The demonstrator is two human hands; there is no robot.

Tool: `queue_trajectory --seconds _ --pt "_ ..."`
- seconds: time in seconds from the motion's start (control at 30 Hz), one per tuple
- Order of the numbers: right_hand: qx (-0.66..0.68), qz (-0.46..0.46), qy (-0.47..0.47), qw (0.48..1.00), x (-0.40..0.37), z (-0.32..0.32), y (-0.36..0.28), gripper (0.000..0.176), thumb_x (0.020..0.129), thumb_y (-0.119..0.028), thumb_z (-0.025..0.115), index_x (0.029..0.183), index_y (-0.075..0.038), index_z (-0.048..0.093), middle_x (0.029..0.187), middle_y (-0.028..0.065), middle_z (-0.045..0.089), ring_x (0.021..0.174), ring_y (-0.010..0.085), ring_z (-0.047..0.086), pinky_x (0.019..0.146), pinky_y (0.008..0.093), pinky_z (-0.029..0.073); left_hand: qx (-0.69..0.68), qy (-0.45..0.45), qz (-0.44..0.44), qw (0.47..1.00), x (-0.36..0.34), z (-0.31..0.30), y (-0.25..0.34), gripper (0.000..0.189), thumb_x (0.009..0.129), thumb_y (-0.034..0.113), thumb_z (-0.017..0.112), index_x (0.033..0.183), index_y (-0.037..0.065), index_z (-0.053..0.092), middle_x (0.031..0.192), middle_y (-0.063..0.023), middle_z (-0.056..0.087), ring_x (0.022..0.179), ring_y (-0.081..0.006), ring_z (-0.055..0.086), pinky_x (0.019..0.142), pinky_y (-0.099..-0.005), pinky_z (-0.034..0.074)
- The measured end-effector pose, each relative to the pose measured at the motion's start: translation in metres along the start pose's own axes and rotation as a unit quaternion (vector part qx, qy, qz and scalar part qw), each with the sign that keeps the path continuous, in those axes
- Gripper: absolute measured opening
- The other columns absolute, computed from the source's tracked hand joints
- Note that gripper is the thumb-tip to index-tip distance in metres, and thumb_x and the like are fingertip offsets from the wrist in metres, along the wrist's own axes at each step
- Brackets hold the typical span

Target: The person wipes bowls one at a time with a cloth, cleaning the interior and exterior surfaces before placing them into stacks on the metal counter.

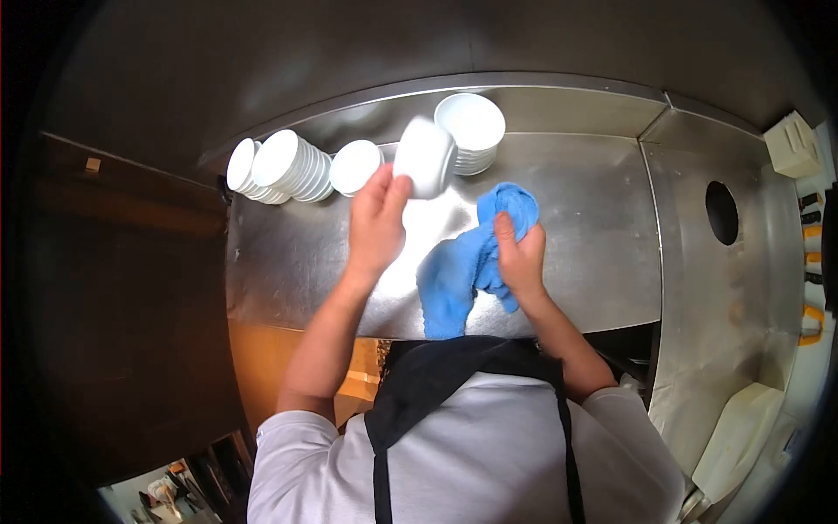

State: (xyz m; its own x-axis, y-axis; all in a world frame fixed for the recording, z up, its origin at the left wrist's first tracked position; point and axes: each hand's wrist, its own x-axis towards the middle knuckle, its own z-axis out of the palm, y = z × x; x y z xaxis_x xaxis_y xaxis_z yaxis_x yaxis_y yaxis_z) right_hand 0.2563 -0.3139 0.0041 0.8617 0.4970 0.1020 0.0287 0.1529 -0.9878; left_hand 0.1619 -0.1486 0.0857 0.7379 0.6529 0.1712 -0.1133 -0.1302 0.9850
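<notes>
My left hand [377, 218] is closed on the edge of a white bowl [424, 159], which is tilted on its side above the steel counter and slightly blurred. Bunched in my right hand [521, 258] is a blue cloth [454, 275], its loose end hanging toward my apron. Behind the held bowl, to the right, stands a stack of white bowls [470, 122]. Just left of my left hand is another white bowl [355, 168]. Two leaning stacks of white dishes, a taller one [281, 157] and a shorter one [244, 168], sit farther left.
The steel counter [602, 227] has a raised back wall. On the right, a steel surface [703, 323] has a round dark hole [722, 213]. A white box [791, 144] stands at its far end, and yellow- and black-handled tools [812, 323] line the right edge.
</notes>
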Motion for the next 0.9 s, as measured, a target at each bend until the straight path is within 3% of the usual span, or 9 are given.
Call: queue_trajectory --seconds 0.1,0.17,0.23,0.37,0.5,0.57,0.67,0.73,0.9 --pt "-0.212 -0.265 -0.038 0.94 0.003 0.052 0.0 0.036 0.095 -0.031 0.062 0.11 0.002 0.061 0.092 0.0104 0.069 0.084 0.0236 0.066 0.076 0.0353 0.051 0.213 0.006 -0.039 0.976 -0.047 0.002 -0.047 0.024 0.1 0.012 0.052 0.113 -0.006 0.061 0.103 -0.0073 0.067 0.096 -0.0115 0.06 0.086 -0.0281 0.048" --pt "-0.278 -0.279 -0.083 0.915 0.018 0.07 -0.013 0.039 0.095 -0.035 0.061 0.105 0.003 0.062 0.087 0.0104 0.068 0.083 0.0232 0.065 0.074 0.0351 0.05 0.064 -0.015 -0.028 0.997 -0.065 -0.001 -0.056 0.022 0.099 0.008 0.052 0.114 -0.006 0.059 0.102 -0.0073 0.066 0.097 -0.0124 0.06 0.088 -0.0278 0.047" --pt "-0.07 0.002 -0.197 0.978 0.026 0.075 -0.012 0.041 0.096 -0.037 0.059 0.101 0.003 0.062 0.083 0.0111 0.068 0.082 0.0221 0.065 0.074 0.0341 0.049 -0.035 -0.013 -0.078 0.996 -0.074 -0.012 -0.044 0.023 0.1 0.009 0.051 0.116 -0.006 0.058 0.103 -0.0063 0.066 0.096 -0.0113 0.059 0.088 -0.0266 0.047" --pt "0.032 0.086 -0.197 0.976 0.013 0.084 0.023 0.039 0.098 -0.034 0.054 0.101 0.004 0.064 0.093 0.0193 0.069 0.09 0.0274 0.066 0.081 0.035 0.049 -0.084 0.069 -0.041 0.993 -0.082 -0.027 -0.032 0.021 0.101 0.01 0.05 0.113 -0.004 0.059 0.096 -0.0044 0.066 0.086 -0.0074 0.057 0.077 -0.0232 0.046" --pt "-0.192 -0.325 -0.126 0.918 -0.026 0.126 -0.005 0.041 0.099 -0.033 0.052 0.112 0.005 0.063 0.111 0.0247 0.064 0.113 0.0376 0.058 0.097 0.0402 0.044 0.047 0.057 0.007 0.997 -0.077 -0.053 -0.058 0.019 0.097 0.008 0.056 0.113 -0.002 0.06 0.094 -0.0049 0.068 0.083 -0.0091 0.06 0.074 -0.0258 0.049" --pt "-0.287 -0.367 -0.202 0.862 -0.011 0.127 -0.018 0.042 0.099 -0.032 0.051 0.117 0.005 0.061 0.119 0.027 0.061 0.122 0.0421 0.052 0.104 0.0427 0.04 0.139 0.005 -0.027 0.99 -0.081 -0.067 -0.056 0.019 0.094 0.007 0.058 0.111 -0.001 0.062 0.091 -0.0055 0.069 0.081 -0.0092 0.061 0.073 -0.0259 0.05" --pt "-0.201 -0.261 -0.274 0.903 0.021 0.122 -0.004 0.041 0.099 -0.033 0.052 0.12 0.002 0.061 0.111 0.021 0.065 0.109 0.0336 0.061 0.095 0.0389 0.046 0.276 -0.125 -0.101 0.948 -0.079 -0.083 -0.028 0.018 0.095 0.006 0.058 0.111 -0.002 0.061 0.09 -0.0074 0.07 0.08 -0.0083 0.062 0.071 -0.0248 0.05" --pt "-0.056 0.076 -0.365 0.926 0.042 0.105 -0.029 0.038 0.101 -0.035 0.053 0.115 -0.002 0.065 0.096 0.0028 0.068 0.083 0.0095 0.06 0.074 0.0265 0.048 0.094 -0.118 -0.069 0.986 -0.082 -0.086 -0.02 0.02 0.096 0.013 0.058 0.11 0.0 0.063 0.09 -0.0136 0.07 0.082 -0.0205 0.067 0.077 -0.0305 0.05" --pt "0.24 0.215 -0.124 0.939 0.018 0.122 -0.028 0.041 0.1 -0.036 0.055 0.105 0.003 0.066 0.094 0.0047 0.068 0.086 0.0103 0.062 0.076 0.0264 0.049 -0.266 -0.075 -0.057 0.959 -0.062 -0.112 -0.052 0.035 0.101 0.02 0.055 0.127 -0.004 0.054 0.12 -0.0082 0.063 0.112 -0.0156 0.058 0.099 -0.0315 0.043"
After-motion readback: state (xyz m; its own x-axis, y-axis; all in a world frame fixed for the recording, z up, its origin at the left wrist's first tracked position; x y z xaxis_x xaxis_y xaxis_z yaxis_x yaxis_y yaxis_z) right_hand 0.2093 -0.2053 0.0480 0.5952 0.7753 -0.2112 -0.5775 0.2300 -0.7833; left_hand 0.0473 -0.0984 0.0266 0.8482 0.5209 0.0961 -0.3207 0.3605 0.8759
